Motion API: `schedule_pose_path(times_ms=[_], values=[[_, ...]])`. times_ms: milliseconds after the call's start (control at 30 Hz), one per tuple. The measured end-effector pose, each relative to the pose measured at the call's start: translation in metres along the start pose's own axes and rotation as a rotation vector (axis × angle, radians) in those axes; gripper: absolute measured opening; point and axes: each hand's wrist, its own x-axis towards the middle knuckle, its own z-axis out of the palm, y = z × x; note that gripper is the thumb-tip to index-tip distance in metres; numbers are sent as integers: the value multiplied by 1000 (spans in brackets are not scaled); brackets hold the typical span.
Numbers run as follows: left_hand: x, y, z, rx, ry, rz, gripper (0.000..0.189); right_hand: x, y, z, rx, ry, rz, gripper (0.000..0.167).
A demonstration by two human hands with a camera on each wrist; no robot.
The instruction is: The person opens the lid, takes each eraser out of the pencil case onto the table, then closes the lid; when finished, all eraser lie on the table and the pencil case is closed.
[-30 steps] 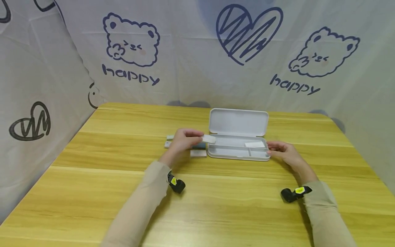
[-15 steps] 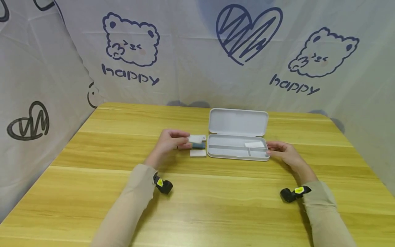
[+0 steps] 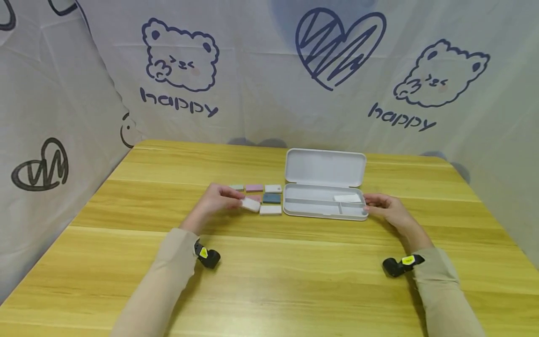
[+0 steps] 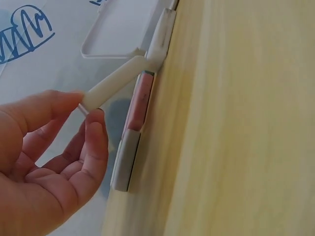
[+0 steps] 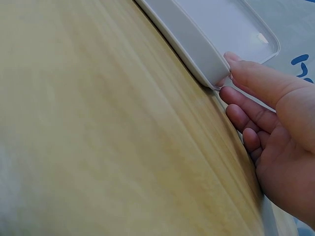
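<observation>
My left hand (image 3: 214,202) pinches a white eraser (image 3: 251,204) by one end between thumb and fingers. The left wrist view shows this eraser (image 4: 115,84) tilted up, close beside a row with a pink eraser (image 4: 141,101) and a pale grey one (image 4: 126,160). Around it in the head view lie a green eraser (image 3: 236,187), a purple one (image 3: 254,188), white ones and a blue one (image 3: 272,198). My right hand (image 3: 391,210) grips the right end of an open white pencil case (image 3: 313,207), thumb at the rim and fingers against the outer side.
The pencil case's lid (image 3: 325,167) stands raised at the back. A white block (image 3: 347,198) lies inside the case near its right end, by the dividers. Everything rests on a wooden table (image 3: 303,281), with a printed white cloth (image 3: 252,93) hanging behind.
My left hand has moved left from the case's left end, then nearer to me, carrying the white eraser. The purple and green erasers now show. The right hand has stayed in place.
</observation>
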Motion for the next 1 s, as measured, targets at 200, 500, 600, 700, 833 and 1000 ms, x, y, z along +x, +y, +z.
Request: schedule_pose_path(times_ms=[200,500,600,700,833,1000], values=[[-1,-2,-3,-10,-28,-45,23,-1,0,0,9,-2,-14,45],[-2,-4,-6,73,-100,-89,22,-1,4,-2,82,-21,-97,38],[-2,-4,-7,79,-132,-85,23,0,4,-2,37,-3,-46,44],[-2,-3,-9,72,-158,-83,24,0,3,-1,21,3,-8,45],[-3,-1,-11,68,-187,-80,26,0,1,0,19,-1,9,44],[-4,2,-12,81,-192,-97,26,1,2,0,20,1,1,44]])
